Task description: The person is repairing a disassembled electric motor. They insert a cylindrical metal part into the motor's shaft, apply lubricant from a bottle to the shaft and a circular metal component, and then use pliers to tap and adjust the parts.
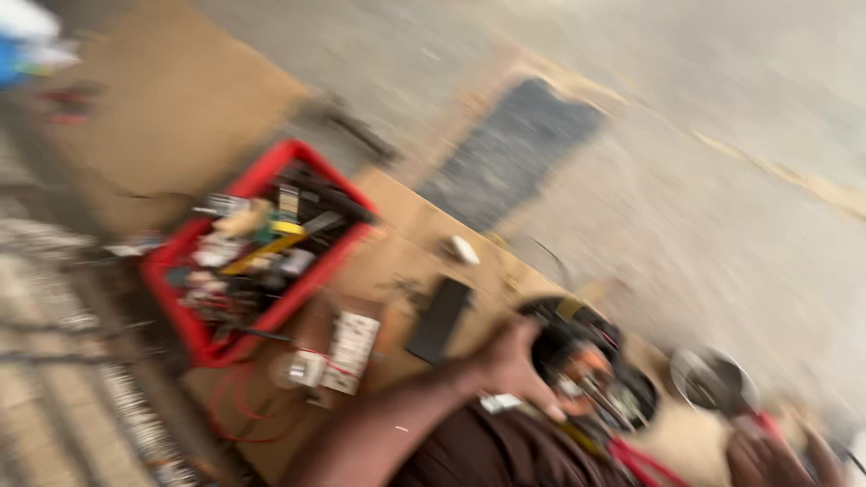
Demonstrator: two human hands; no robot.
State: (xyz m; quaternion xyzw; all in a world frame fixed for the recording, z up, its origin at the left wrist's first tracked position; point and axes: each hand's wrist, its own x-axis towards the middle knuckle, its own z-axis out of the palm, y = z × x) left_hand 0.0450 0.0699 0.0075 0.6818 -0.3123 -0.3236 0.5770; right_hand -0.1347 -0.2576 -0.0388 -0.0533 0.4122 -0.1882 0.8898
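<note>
Hands: our left hand [510, 365] rests with its fingers curled over the near rim of a round black housing [577, 356], gripping it at the lower middle of the view; our right hand [767, 455] shows only in part at the bottom right corner, and motion blur keeps us from telling whether it is open or closed on anything. The housing sits on a sheet of brown cardboard [397, 261], with tangled wires and an orange part visible inside it, though blur hides the detail. Just to the right of the housing lies a shallow round metal dish [713, 379], close to our right hand. To the left of our left hand we see a flat black rectangular block [439, 317] lying on the cardboard, and beside that a small white board [347, 352] with thin red wires [239, 415] trailing from it. A small white object [462, 250] sits further back. Well to the left stands a red crate [189, 320] filled with mixed tools and parts. Beyond the cardboard a dark mat [514, 149] lies on the grey concrete floor [704, 117].
</note>
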